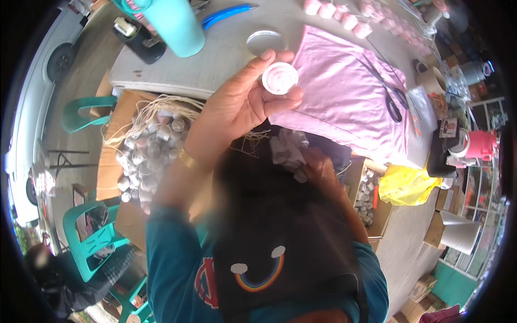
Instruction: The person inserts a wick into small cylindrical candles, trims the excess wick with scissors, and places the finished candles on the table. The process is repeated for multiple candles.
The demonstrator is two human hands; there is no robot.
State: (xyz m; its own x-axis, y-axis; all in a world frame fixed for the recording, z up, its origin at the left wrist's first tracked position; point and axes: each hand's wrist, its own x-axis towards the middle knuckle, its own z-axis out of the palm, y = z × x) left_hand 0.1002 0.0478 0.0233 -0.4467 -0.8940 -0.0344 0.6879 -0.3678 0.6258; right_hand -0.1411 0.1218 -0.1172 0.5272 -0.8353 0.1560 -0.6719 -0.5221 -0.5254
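Note:
Raised over the table's front edge, my left hand pinches a small round white cup-shaped piece by its rim. Pale pink rings show inside the piece. Low by my dark apron, my right hand is closed on a crumpled white cloth; part of its fingers is hidden. Just beyond my left hand lies a round silver lid-like disc. A pink cloth is spread on the table to the right, with black-handled scissors on it.
At left, a cardboard box holds many small whitish pieces and pale strings. Another box of pieces stands right, beside a yellow plastic bag. A teal tumbler, blue-handled tool and pink pieces sit at the back.

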